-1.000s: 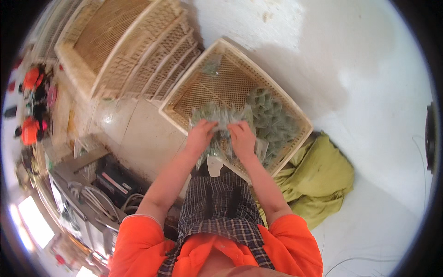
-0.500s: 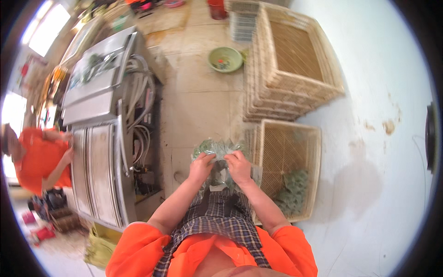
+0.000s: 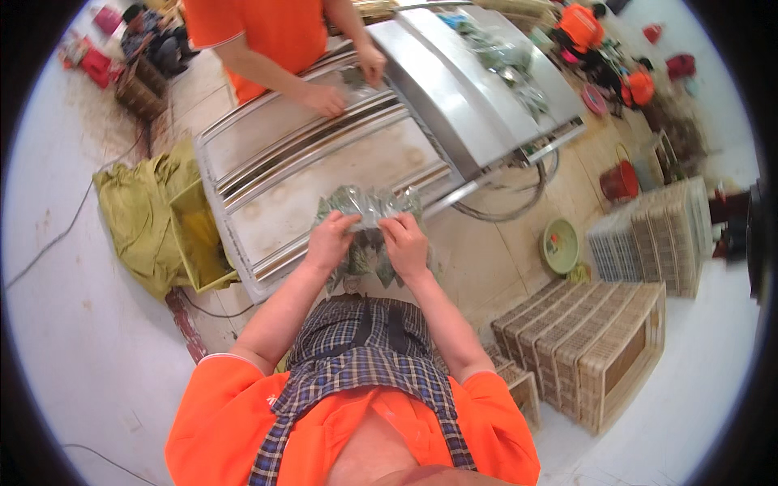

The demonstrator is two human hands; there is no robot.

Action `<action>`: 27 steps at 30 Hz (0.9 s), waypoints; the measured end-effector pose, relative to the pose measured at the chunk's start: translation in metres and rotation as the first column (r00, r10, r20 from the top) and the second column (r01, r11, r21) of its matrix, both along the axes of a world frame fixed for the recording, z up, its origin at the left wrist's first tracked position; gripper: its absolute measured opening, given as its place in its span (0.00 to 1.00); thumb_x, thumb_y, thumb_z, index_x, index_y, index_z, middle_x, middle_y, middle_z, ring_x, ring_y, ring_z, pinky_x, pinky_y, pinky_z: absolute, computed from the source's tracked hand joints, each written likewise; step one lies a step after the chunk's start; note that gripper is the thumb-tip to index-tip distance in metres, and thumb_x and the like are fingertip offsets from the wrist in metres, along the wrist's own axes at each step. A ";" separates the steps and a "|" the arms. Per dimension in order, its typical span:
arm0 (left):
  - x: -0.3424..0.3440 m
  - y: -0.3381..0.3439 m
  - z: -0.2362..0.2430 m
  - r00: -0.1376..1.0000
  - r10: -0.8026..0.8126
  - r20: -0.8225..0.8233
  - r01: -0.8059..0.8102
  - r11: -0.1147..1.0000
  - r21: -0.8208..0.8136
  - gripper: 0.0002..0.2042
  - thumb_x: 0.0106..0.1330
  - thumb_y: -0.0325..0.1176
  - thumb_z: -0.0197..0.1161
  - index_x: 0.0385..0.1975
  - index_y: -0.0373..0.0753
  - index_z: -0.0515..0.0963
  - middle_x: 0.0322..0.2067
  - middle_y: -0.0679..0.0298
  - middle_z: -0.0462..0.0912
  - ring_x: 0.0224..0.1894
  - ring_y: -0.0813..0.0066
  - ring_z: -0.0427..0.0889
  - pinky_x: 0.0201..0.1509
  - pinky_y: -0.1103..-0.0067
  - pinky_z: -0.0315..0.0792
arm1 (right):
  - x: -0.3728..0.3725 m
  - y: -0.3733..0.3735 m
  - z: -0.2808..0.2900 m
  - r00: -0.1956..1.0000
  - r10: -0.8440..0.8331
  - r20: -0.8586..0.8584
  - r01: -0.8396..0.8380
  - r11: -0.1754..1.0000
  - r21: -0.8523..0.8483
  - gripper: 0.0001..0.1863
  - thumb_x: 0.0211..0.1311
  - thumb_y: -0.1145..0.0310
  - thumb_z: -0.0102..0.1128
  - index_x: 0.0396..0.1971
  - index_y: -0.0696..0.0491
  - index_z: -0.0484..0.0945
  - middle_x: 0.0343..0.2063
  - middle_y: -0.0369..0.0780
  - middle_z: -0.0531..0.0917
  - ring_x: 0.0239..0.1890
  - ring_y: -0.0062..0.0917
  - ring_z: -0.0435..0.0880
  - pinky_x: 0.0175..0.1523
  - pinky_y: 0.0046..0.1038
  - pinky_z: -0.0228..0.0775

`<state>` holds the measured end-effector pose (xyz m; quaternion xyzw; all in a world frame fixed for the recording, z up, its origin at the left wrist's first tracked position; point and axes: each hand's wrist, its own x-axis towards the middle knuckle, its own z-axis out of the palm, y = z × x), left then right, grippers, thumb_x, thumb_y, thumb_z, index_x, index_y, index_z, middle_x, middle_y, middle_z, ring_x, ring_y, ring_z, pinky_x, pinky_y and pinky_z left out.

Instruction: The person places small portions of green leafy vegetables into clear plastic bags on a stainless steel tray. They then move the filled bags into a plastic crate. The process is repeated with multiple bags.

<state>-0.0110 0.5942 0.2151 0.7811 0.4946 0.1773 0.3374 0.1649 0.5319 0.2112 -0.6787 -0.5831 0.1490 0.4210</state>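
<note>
My left hand point(image 3: 329, 241) and my right hand point(image 3: 405, 246) are closed, side by side in front of my apron. Between them they pinch clear plastic bags point(image 3: 369, 204) with green leafy stuff inside. The filled parts hang below and bulge beyond my fingers; how many bags there are I cannot tell. Just beyond them lies the flat metal bed point(image 3: 332, 182) of a machine, whose near edge is close to the bags. Across it, a co-worker's hands point(image 3: 328, 99) rest over the far half of the bed, by another clear bag point(image 3: 354, 78).
The machine's raised steel lid point(image 3: 454, 77) carries more green-filled bags point(image 3: 498, 53). Stacked wicker-like crates point(image 3: 579, 340) stand at the right, near a green basin point(image 3: 559, 245) and a red bucket point(image 3: 619, 181). A yellow-green crate point(image 3: 198, 235) with a cloth point(image 3: 138, 219) stands left. Other people sit farther back.
My view and body have turned left, from the crates toward the machine. The bags have come along in both hands and are now by the machine's near edge.
</note>
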 end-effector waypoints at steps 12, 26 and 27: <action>-0.100 0.030 0.039 0.843 0.531 0.085 -0.536 0.817 0.215 0.20 0.52 0.23 0.66 0.47 0.46 0.80 0.35 0.59 0.77 0.38 0.59 0.78 0.42 0.71 0.73 | -0.092 0.141 0.034 0.864 0.497 0.078 -0.498 0.822 0.276 0.07 0.48 0.73 0.68 0.29 0.46 0.82 0.30 0.35 0.79 0.30 0.31 0.82 0.30 0.31 0.75; -0.091 0.044 0.052 0.736 0.677 0.035 -0.656 0.699 0.284 0.22 0.54 0.28 0.68 0.51 0.48 0.78 0.43 0.61 0.77 0.42 0.62 0.78 0.45 0.73 0.74 | -0.081 0.196 0.056 0.765 0.631 0.130 -0.639 0.716 0.281 0.13 0.47 0.69 0.68 0.36 0.45 0.82 0.41 0.36 0.81 0.38 0.30 0.83 0.38 0.32 0.77; -0.092 0.045 0.055 0.738 0.674 0.012 -0.650 0.706 0.281 0.23 0.54 0.29 0.68 0.53 0.49 0.77 0.46 0.60 0.76 0.43 0.61 0.78 0.45 0.72 0.74 | -0.078 0.200 0.061 0.768 0.623 0.145 -0.638 0.728 0.252 0.14 0.47 0.68 0.68 0.38 0.45 0.82 0.43 0.36 0.81 0.39 0.30 0.83 0.40 0.32 0.77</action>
